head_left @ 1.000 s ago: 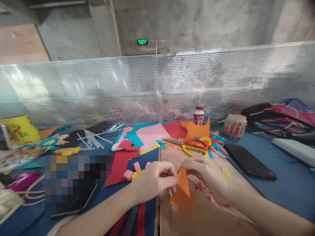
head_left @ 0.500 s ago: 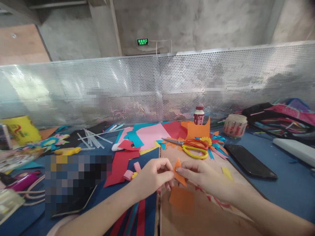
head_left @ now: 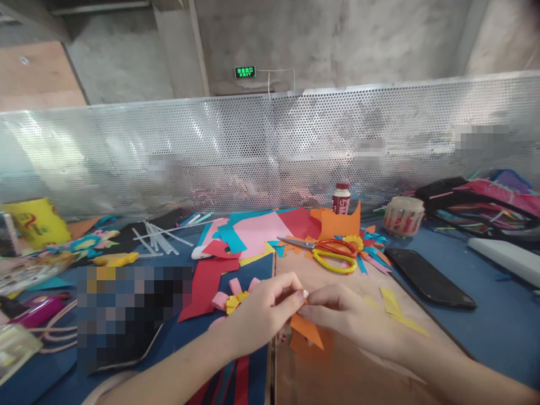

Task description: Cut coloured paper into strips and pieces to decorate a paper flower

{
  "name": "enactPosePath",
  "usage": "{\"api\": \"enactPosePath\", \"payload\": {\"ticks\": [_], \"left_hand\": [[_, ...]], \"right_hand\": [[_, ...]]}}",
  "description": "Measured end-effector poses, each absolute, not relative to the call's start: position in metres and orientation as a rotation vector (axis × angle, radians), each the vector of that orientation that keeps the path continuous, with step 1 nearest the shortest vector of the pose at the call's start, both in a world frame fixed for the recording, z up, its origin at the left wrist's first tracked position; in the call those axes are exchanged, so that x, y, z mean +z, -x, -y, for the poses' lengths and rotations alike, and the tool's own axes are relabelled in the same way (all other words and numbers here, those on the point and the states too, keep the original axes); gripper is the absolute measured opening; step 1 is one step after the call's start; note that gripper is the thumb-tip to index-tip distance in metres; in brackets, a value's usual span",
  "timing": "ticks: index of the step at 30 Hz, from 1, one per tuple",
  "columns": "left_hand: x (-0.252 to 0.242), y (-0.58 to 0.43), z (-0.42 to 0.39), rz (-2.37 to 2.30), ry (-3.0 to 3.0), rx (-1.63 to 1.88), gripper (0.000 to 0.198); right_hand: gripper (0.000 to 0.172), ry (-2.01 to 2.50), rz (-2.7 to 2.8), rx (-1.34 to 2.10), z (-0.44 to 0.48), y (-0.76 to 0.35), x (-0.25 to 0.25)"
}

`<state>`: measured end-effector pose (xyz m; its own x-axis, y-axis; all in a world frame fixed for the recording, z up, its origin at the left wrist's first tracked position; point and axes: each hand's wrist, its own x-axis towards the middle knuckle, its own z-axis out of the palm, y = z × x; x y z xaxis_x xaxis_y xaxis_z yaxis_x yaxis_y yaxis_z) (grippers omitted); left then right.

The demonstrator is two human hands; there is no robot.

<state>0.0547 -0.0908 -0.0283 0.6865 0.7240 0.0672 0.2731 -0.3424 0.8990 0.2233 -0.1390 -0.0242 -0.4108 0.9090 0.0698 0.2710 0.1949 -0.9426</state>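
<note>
Between my two hands is a small piece of orange paper [head_left: 307, 330], tilted with its pointed corner toward me. My left hand [head_left: 276, 306] pinches its upper edge between thumb and forefinger. The fingers of my right hand [head_left: 337, 312] are closed on the same edge from the other side. Below it, partly hidden, another orange piece lies on the wooden board [head_left: 320, 382]. A pink paper flower with a yellow centre [head_left: 237, 302] sits beside my left wrist, half covered by it.
Scissors [head_left: 333, 256] with red and yellow handles lie beyond my hands. A black phone [head_left: 430, 278] is at right, near a jar [head_left: 404, 216]. Red paper [head_left: 206, 284], glue sticks [head_left: 158, 239] and a yellow glue gun [head_left: 116, 259] are at left. A perforated metal screen [head_left: 270, 152] stands behind.
The orange piece has turned and dropped, its point now facing down toward me. My hands have come closer together, the left one shifting slightly right, and more of the pink flower shows.
</note>
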Motion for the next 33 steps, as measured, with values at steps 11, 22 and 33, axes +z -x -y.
{"api": "enactPosePath", "payload": {"ticks": [11,22,33], "left_hand": [[-0.026,-0.052,0.093,-0.745,-1.903,0.591,0.023],[-0.027,-0.053,0.093,-0.736,-1.740,0.856,0.026],[-0.005,-0.039,0.068,-0.829,-1.457,1.420,0.018]], "right_hand": [[0.037,1.240,1.833,1.134,0.140,-0.226,-0.027],[0.034,1.086,1.820,1.294,0.147,-0.227,-0.016],[0.020,1.215,1.994,0.878,0.131,-0.239,-0.025]]}}
